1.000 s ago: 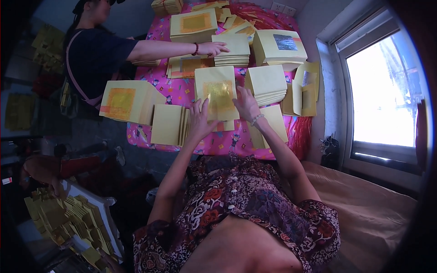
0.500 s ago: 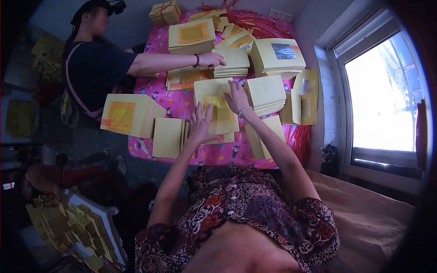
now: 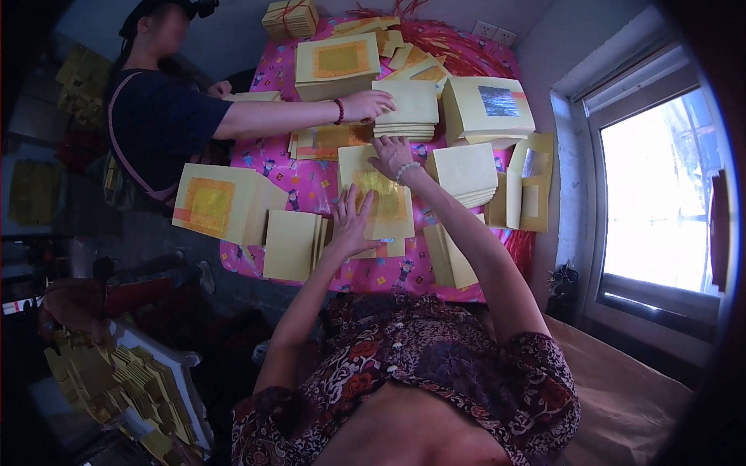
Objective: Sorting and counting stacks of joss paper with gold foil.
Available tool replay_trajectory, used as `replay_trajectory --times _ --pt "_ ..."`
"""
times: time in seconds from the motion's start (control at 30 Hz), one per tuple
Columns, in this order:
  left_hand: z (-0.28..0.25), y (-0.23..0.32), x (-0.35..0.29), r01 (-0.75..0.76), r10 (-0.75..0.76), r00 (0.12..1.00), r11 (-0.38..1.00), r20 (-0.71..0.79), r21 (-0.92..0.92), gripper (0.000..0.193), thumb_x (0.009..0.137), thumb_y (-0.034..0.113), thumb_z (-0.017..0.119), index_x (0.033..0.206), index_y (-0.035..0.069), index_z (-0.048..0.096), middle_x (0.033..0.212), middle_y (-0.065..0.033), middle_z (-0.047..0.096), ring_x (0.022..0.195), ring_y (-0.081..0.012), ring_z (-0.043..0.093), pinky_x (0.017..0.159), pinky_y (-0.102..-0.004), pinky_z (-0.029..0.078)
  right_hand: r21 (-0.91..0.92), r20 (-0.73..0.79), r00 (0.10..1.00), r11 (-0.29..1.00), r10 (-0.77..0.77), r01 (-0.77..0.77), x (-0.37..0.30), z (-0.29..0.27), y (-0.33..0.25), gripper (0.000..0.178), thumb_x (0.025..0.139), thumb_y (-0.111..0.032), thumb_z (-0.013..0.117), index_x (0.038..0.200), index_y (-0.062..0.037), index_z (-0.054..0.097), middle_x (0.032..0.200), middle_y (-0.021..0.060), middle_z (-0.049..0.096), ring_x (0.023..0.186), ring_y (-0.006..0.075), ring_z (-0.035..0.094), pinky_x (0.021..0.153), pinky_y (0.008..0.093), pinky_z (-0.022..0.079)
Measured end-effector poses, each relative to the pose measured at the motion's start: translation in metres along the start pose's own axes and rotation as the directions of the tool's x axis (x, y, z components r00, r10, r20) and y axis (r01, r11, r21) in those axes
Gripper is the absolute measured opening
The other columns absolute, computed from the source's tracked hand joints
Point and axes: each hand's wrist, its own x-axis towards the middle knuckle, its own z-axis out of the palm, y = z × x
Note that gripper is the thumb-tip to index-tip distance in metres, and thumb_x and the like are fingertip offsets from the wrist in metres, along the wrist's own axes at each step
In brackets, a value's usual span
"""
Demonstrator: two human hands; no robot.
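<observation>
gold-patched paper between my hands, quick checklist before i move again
1. Left hand at the gold-patched paper's left side: ok.
2. Right hand at its far edge: ok.
3. Gold patch fully uncovered: not ok, left fingers overlap it.
4. Co-worker's hand apart from yours: ok, it is at the stack beyond.
5. Paper a single layer: cannot tell from above.

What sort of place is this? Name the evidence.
Probably a small paper-goods workshop: yellow paper stacks, some with foil patches, crowd the table, red strips lie at its far end, and a co-worker's hand rests on one stack.
</observation>
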Motion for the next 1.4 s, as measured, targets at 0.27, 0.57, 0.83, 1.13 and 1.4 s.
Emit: replay_trajectory --times 0.27,0.57,0.83,1.13,1.4 --pt "0.006 -0.005 0.002 -0.046 0.047 0.998 0.999 0.047 -0.017 0.115 0.049 0.044 0.084 0.142 0.014 0.021 0.143 -0.0228 0.011 0.132 -0.0430 0.011 0.107 -0.0547 0.016 0.011 -0.065 0.998 1.000 0.013 -0.012 -0.004 0.007 0.003 0.055 0.080 -0.035 0.060 0.125 -0.0077 0.044 0.114 0.0137 0.053 0.108 0.0300 0.051 0.096 0.0476 0.031" --pt "0.027 -0.027 0.017 0.214 -0.361 0.912 0.826 -0.197 -0.522 0.105 0.068 0.051 0.071 0.138 -0.005 0.017 0.135 -0.0332 0.024 0.128 -0.0452 0.023 0.105 -0.0505 0.023 0.584 -0.311 0.844 0.788 0.438 -0.194 -0.091 0.025 -0.010 0.071 0.079 -0.022 0.062 0.129 0.0125 0.026 0.124 0.0337 0.039 0.118 0.0442 0.038 0.100 0.0450 0.034" --pt "0.052 -0.059 0.037 0.363 -0.494 0.868 0.709 -0.059 -0.605 0.077 0.075 0.043 0.067 0.126 -0.007 0.038 0.121 -0.0259 0.046 0.113 -0.0362 0.045 0.094 -0.0424 0.037 0.702 0.321 0.778 0.417 0.539 -0.578 -0.106 0.044 0.002 0.082 0.081 -0.046 0.060 0.132 0.0099 0.029 0.127 0.0285 0.045 0.121 0.0362 0.043 0.101 0.0373 0.034" --pt "0.057 -0.063 0.035 0.411 -0.477 0.878 0.718 0.032 -0.562 0.086 0.073 0.048 0.067 0.132 -0.005 0.032 0.125 -0.0306 0.039 0.116 -0.0438 0.039 0.097 -0.0478 0.034 0.690 0.333 0.778 0.425 0.533 -0.586 -0.103 0.051 -0.005 0.066 0.082 -0.041 0.060 0.127 0.0011 0.037 0.117 0.0244 0.053 0.111 0.0352 0.052 0.093 0.0401 0.040" --pt "0.061 -0.061 0.035 0.417 -0.482 0.876 0.742 0.014 -0.525 0.088 0.074 0.046 0.066 0.134 -0.005 0.028 0.128 -0.0313 0.035 0.120 -0.0455 0.034 0.100 -0.0490 0.031 0.729 0.249 0.836 0.474 0.489 -0.494 -0.106 0.065 0.002 0.063 0.080 -0.039 0.060 0.118 0.0055 0.036 0.115 0.0318 0.048 0.106 0.0414 0.052 0.090 0.0438 0.042"
